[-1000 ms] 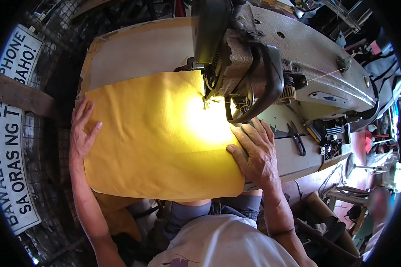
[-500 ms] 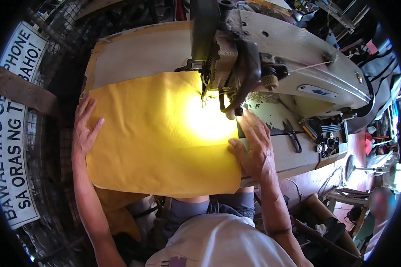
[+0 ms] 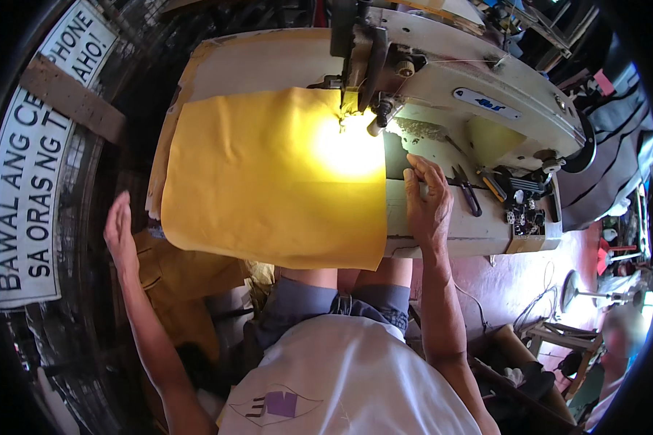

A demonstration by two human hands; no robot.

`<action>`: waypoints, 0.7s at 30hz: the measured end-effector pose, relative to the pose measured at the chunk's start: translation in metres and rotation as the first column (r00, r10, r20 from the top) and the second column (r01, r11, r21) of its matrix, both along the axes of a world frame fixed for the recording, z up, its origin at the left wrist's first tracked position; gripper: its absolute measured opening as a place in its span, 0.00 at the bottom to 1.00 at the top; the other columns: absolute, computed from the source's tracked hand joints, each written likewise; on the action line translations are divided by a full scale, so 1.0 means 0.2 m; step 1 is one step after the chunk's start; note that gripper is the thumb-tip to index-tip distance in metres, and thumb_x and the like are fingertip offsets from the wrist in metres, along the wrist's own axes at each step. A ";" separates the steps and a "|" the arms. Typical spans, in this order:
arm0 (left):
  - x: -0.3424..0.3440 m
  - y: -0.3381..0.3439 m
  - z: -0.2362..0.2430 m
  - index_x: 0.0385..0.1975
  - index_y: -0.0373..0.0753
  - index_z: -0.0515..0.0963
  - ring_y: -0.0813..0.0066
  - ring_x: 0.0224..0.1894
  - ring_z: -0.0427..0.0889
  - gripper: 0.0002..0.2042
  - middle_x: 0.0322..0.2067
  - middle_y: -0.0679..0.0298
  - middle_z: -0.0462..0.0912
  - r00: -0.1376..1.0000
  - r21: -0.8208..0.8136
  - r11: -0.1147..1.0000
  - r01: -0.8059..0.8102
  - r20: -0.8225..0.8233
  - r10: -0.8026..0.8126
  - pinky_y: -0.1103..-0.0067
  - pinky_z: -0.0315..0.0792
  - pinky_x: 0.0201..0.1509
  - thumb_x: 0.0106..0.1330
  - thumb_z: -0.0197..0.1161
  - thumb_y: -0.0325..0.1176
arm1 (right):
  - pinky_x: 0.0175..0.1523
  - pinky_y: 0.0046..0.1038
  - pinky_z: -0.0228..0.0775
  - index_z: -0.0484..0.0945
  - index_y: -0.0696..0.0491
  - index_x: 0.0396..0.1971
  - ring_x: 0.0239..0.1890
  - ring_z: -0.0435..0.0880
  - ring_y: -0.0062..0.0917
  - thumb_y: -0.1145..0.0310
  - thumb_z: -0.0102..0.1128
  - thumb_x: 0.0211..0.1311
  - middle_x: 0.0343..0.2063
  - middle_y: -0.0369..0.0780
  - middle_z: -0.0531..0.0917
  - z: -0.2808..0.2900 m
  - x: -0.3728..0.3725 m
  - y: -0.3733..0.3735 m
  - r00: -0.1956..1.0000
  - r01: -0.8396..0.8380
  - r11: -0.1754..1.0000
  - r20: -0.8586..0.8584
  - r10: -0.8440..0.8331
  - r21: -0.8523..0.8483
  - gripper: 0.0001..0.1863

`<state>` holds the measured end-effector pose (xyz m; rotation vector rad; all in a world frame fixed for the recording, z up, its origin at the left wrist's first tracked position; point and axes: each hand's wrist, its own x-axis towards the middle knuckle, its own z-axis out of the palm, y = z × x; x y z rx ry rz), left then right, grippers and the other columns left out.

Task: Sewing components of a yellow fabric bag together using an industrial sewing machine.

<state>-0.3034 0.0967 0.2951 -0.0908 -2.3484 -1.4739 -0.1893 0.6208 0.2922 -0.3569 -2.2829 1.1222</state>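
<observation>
A yellow leather-like sheet [image 3: 268,196] lies across the sewing machine's bed, its upper right part under the needle area and lit by a bright lamp. The sewing machine [image 3: 442,80] stands at the back and right. My left hand [image 3: 121,235] is in the air off the table's left side, apart from the sheet, fingers stretched out and holding nothing. Beside the sheet's right edge, my right hand [image 3: 429,199] hovers with loosely bent fingers, thumb apart, nothing visible in it. Just right of it lie dark thread snips [image 3: 469,193].
A yellow-and-black cutter [image 3: 492,184] and several metal bobbins [image 3: 524,217] sit at the table's right end. Mustard cloth [image 3: 178,279] hangs below left. A lettered sign [image 3: 33,210] and wooden board [image 3: 76,98] stand at left. A blurred person [image 3: 620,341] is far right.
Both hands have come off the sheet: the left moved outward and down, the right away from its right edge. The view has shifted, and the sheet looks flatter.
</observation>
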 end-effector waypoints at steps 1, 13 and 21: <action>0.13 -0.09 -0.04 0.49 0.34 0.76 0.74 0.55 0.75 0.12 0.48 0.63 0.79 0.985 -0.118 0.992 -0.039 0.160 0.058 0.77 0.65 0.62 0.72 0.53 0.32 | 0.54 0.31 0.72 0.80 0.57 0.46 0.49 0.82 0.36 0.73 0.58 0.63 0.46 0.46 0.82 0.00 0.00 0.00 1.000 -0.005 1.000 -0.003 0.005 0.010 0.12; 1.63 -0.56 -0.41 0.29 0.36 0.83 0.45 0.37 0.82 0.18 0.32 0.48 0.83 0.271 -0.420 0.430 0.800 0.891 0.365 0.60 0.74 0.41 0.53 0.68 0.47 | 0.52 0.26 0.73 0.83 0.53 0.46 0.43 0.83 0.25 0.67 0.57 0.67 0.41 0.39 0.85 -0.11 -0.02 0.07 0.999 -0.010 0.946 0.054 -0.008 0.323 0.11; 2.15 -0.28 -0.31 0.32 0.43 0.85 0.63 0.47 0.78 0.21 0.39 0.61 0.82 0.404 -0.453 -0.011 0.891 0.783 0.474 0.65 0.68 0.50 0.48 0.69 0.55 | 0.58 0.24 0.69 0.82 0.55 0.49 0.50 0.81 0.23 0.65 0.54 0.70 0.47 0.38 0.85 -0.11 -0.04 0.04 0.999 -0.026 0.998 0.039 0.024 0.058 0.15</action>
